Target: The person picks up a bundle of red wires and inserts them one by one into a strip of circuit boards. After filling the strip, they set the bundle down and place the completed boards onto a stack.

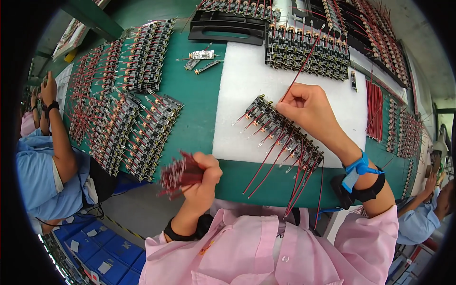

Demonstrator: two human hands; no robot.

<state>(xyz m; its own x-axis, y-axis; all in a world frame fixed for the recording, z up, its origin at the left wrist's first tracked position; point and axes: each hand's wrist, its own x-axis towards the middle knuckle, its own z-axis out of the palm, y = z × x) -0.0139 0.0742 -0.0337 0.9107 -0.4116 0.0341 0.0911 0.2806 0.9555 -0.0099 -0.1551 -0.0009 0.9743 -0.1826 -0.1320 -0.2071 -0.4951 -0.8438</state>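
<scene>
My left hand (203, 178) is closed round a thick bundle of dark red wires (178, 176), whose ends point toward the left. My right hand (308, 107) pinches one long red wire (304, 64) that slants up and away from its fingertips. Just below those fingers lies a slanted row of small circuit boards (280, 130) with clear tips along one side. Several red wires hang from its lower right part over the near edge of the white foam sheet (237, 114). The fingertips are close to the row's upper end; whether they touch it I cannot tell.
Rows of wired boards (147, 57) cover the left of the green table (194, 118). More boards (306, 52) stand at the back beside a black tray (225, 28). Loose pieces (203, 55) lie between them. Red wires (374, 111) sit at right. Co-workers (45, 166) are on both sides.
</scene>
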